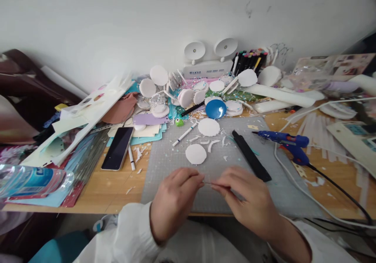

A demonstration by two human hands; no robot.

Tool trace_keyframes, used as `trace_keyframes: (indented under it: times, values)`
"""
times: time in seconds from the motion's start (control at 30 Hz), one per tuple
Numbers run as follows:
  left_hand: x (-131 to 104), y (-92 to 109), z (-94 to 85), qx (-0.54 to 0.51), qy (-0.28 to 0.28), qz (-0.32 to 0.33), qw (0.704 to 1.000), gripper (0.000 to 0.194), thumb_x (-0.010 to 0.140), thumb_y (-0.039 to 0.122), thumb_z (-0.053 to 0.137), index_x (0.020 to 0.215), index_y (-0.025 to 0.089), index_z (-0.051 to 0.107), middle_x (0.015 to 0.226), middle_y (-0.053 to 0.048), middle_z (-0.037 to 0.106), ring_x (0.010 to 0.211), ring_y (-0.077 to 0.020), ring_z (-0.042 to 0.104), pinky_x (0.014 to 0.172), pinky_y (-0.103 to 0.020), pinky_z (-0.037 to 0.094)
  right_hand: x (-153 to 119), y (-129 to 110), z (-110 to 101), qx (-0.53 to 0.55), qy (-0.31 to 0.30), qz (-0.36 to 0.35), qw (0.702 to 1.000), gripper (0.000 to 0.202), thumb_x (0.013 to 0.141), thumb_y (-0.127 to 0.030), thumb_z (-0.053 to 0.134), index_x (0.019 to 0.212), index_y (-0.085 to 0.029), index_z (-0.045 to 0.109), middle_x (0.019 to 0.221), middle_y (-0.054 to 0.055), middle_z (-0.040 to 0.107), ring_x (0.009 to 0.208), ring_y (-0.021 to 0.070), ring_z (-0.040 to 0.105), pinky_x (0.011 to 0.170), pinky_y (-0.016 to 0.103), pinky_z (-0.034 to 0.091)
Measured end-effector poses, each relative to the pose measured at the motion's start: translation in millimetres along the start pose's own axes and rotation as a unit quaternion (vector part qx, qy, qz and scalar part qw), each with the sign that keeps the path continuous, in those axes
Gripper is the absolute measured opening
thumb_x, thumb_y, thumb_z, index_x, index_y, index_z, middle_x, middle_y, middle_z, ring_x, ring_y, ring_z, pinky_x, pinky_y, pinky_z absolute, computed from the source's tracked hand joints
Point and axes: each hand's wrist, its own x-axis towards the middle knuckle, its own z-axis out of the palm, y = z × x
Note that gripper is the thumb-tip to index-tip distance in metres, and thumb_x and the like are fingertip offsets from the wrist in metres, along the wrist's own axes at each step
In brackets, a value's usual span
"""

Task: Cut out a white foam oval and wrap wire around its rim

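My left hand and my right hand meet over the front of the grey cutting mat. Both have fingertips pinched close together. A thin, pale sliver spans the small gap between them, too small to name. Just beyond the hands lies a white scalloped disc, with a second white disc behind it. White curved scraps are scattered beside the discs. A white pen lies to their left. Right of them is a long black strip-like thing, perhaps a cutter or sheath.
A blue glue gun with its cord rests on the right. A phone and a plastic bottle lie on the left. White discs, a blue dish and markers crowd the back by the wall. A white cable crosses the right side.
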Motion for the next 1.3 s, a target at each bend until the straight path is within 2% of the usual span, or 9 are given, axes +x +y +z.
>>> trace_keyframes:
  times: [0.07, 0.23, 0.37, 0.47, 0.73, 0.83, 0.97, 1.13, 1.3]
  values:
    - [6.4, 1.4, -9.0, -0.137, -0.099, -0.113, 0.979, 0.017, 0.091, 0.019, 0.054, 0.082, 0.014, 0.068, 0.074, -0.005, 0.068, 0.070, -0.0143, 0.063, 0.065, -0.024, 0.051, -2.0, -0.4, -5.5, -0.070, -0.012, -0.115, 0.991, 0.019, 0.091, -0.008, 0.050, 0.089, -0.016, 0.068, 0.072, 0.002, 0.068, 0.068, 0.0146, 0.061, 0.059, 0.029, 0.045]
    - [16.5, 8.3, -32.8, -0.425, -0.345, -0.277, 0.790, 0.022, 0.087, 0.028, 0.057, 0.077, 0.012, 0.068, 0.067, -0.003, 0.066, 0.054, -0.0083, 0.052, 0.051, -0.018, 0.044, -5.6, -4.6, -18.5, -0.117, -0.001, -0.275, 0.954, 0.021, 0.092, -0.008, 0.050, 0.094, -0.015, 0.070, 0.087, 0.000, 0.076, 0.078, 0.0133, 0.064, 0.060, 0.031, 0.048]
    - [10.8, 11.9, -34.7, -0.247, -0.205, -0.152, 0.935, 0.015, 0.087, 0.019, 0.057, 0.096, 0.014, 0.069, 0.087, -0.007, 0.069, 0.072, -0.0121, 0.059, 0.067, -0.023, 0.050, -2.4, -2.1, -11.6, -0.049, 0.007, -0.147, 0.988, 0.019, 0.090, -0.006, 0.051, 0.096, -0.015, 0.067, 0.075, 0.002, 0.071, 0.068, 0.0135, 0.061, 0.060, 0.028, 0.049]
    - [4.2, 10.0, -31.0, -0.121, -0.122, -0.014, 0.985, 0.034, 0.088, 0.009, 0.054, 0.120, 0.017, 0.060, 0.108, -0.009, 0.066, 0.096, -0.0150, 0.062, 0.085, -0.026, 0.051, 0.4, 0.8, -5.0, 0.003, 0.001, -0.045, 0.999, 0.016, 0.089, -0.006, 0.053, 0.089, -0.017, 0.065, 0.072, 0.002, 0.065, 0.065, 0.0130, 0.058, 0.059, 0.026, 0.048]
    - [5.0, 2.6, -22.6, -0.051, -0.059, 0.073, 0.994, 0.026, 0.089, 0.015, 0.058, 0.115, 0.013, 0.063, 0.101, -0.010, 0.069, 0.092, -0.0169, 0.065, 0.081, -0.026, 0.052, -0.8, 2.5, -2.6, 0.026, -0.002, -0.010, 1.000, 0.015, 0.090, -0.008, 0.054, 0.087, -0.017, 0.065, 0.069, 0.001, 0.062, 0.063, 0.0119, 0.058, 0.057, 0.024, 0.046]
    - [11.4, 1.7, -21.8, -0.151, -0.087, -0.046, 0.984, 0.019, 0.091, 0.026, 0.057, 0.087, 0.013, 0.069, 0.079, -0.006, 0.070, 0.075, -0.0148, 0.064, 0.068, -0.024, 0.050, -2.2, 0.8, -6.5, -0.074, 0.001, -0.145, 0.987, 0.020, 0.091, -0.008, 0.051, 0.091, -0.016, 0.069, 0.074, 0.003, 0.069, 0.066, 0.0129, 0.061, 0.057, 0.027, 0.045]
    - [18.8, -1.7, -23.0, -0.302, -0.241, -0.220, 0.896, 0.033, 0.093, 0.033, 0.052, 0.069, 0.013, 0.063, 0.064, -0.003, 0.065, 0.061, -0.0122, 0.058, 0.059, -0.022, 0.045, -3.4, -1.1, -11.3, -0.177, -0.041, -0.303, 0.935, 0.027, 0.095, -0.011, 0.044, 0.099, -0.012, 0.070, 0.089, 0.005, 0.074, 0.073, 0.0143, 0.063, 0.056, 0.030, 0.044]
    - [14.3, -1.3, -19.1, -0.127, -0.104, -0.124, 0.979, 0.028, 0.093, 0.027, 0.051, 0.070, 0.014, 0.059, 0.068, -0.003, 0.059, 0.070, -0.0140, 0.052, 0.066, -0.025, 0.039, -0.2, 4.9, -12.6, -0.029, -0.071, -0.104, 0.992, 0.027, 0.095, -0.010, 0.040, 0.108, -0.014, 0.064, 0.089, 0.006, 0.070, 0.082, 0.0152, 0.063, 0.073, 0.029, 0.052]
    - [8.5, 2.3, -15.2, -0.073, -0.091, -0.076, 0.990, 0.025, 0.094, 0.025, 0.047, 0.074, 0.015, 0.059, 0.072, -0.004, 0.060, 0.073, -0.0154, 0.051, 0.070, -0.028, 0.037, 3.1, 7.6, -14.0, 0.053, -0.151, -0.004, 0.987, 0.013, 0.092, -0.026, 0.057, 0.099, -0.017, 0.062, 0.090, 0.006, 0.064, 0.085, 0.0173, 0.060, 0.073, 0.029, 0.052]
